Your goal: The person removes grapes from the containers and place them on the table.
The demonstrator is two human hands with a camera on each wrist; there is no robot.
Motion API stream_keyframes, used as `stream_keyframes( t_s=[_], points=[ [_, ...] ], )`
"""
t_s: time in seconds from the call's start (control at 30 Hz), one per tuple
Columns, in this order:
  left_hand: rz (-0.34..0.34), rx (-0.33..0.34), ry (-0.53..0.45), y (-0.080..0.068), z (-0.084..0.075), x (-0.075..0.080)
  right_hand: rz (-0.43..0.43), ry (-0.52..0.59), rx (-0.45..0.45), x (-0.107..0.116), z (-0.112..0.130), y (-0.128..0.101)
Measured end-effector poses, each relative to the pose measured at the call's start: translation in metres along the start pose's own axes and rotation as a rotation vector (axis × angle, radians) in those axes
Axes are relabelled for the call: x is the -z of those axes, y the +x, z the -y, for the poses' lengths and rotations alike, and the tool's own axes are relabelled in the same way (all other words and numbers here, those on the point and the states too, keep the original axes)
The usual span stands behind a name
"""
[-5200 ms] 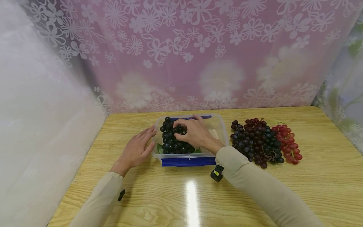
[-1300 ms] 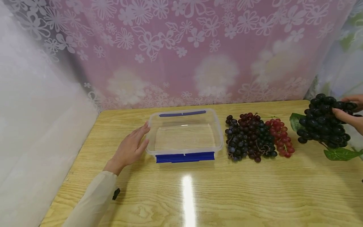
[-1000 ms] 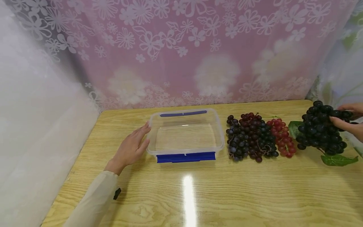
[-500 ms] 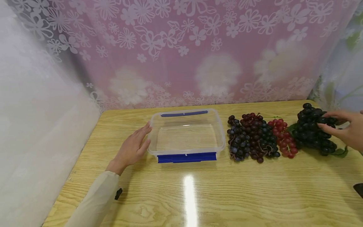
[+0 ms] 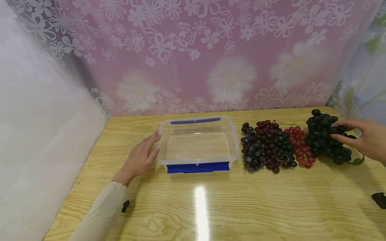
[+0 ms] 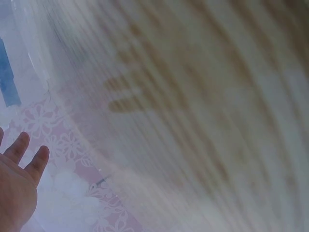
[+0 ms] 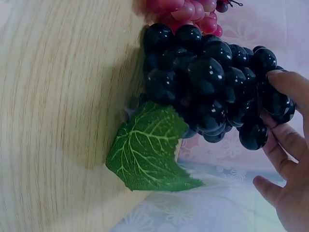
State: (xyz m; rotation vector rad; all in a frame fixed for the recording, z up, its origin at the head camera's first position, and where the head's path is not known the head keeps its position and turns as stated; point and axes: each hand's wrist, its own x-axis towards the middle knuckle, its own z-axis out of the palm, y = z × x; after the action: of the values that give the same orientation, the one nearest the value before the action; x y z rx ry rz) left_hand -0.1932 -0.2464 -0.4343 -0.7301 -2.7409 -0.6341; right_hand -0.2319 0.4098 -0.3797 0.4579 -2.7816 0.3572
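Note:
My right hand [image 5: 363, 135] pinches the top of a bunch of black grapes [image 5: 321, 137], thumb on one side and fingers on the other. The bunch sits at the table's right, beside the red grapes [image 5: 301, 147]. In the right wrist view, thumb and fingers grip the upper black grapes [image 7: 207, 77], and a green leaf [image 7: 145, 150] sticks out below them. On the left, my left hand [image 5: 137, 159] rests with straight fingers against the left wall of a clear plastic container [image 5: 197, 160] with blue clips. The left wrist view shows part of that hand [image 6: 19, 179], holding nothing.
Left of the red grapes lie dark blue grapes [image 5: 253, 149], dark red grapes [image 5: 267, 129] and blackish grapes [image 5: 284, 149], close together. They are right of the container on the wooden table [image 5: 256, 207]. A pink floral curtain [image 5: 193, 67] hangs behind.
My right hand has taken the black grapes out of the container, carried them to the right, then lowered and shifted them left beside the red grapes. My left hand has stayed at the container.

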Motion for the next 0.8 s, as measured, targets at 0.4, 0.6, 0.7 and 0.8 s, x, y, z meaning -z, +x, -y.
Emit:
stream_keyframes(
  t_s=[0.4, 0.6, 0.7, 0.8],
  points=[
    [0.000, -0.002, -0.013, 0.002, 0.000, 0.001, 0.090, 0.027, -0.097, -0.037, -0.045, 0.005],
    [-0.008, -0.016, -0.008, 0.002, 0.001, 0.000, 0.146, 0.063, -0.148, -0.028, -0.027, 0.009],
    [-0.005, -0.016, -0.003, 0.001, 0.001, 0.001, 0.180, 0.115, -0.171, -0.021, -0.014, 0.010],
    [0.005, -0.010, 0.002, 0.001, 0.000, 0.002, 0.176, 0.131, -0.175, -0.026, -0.021, 0.008]
  ],
)
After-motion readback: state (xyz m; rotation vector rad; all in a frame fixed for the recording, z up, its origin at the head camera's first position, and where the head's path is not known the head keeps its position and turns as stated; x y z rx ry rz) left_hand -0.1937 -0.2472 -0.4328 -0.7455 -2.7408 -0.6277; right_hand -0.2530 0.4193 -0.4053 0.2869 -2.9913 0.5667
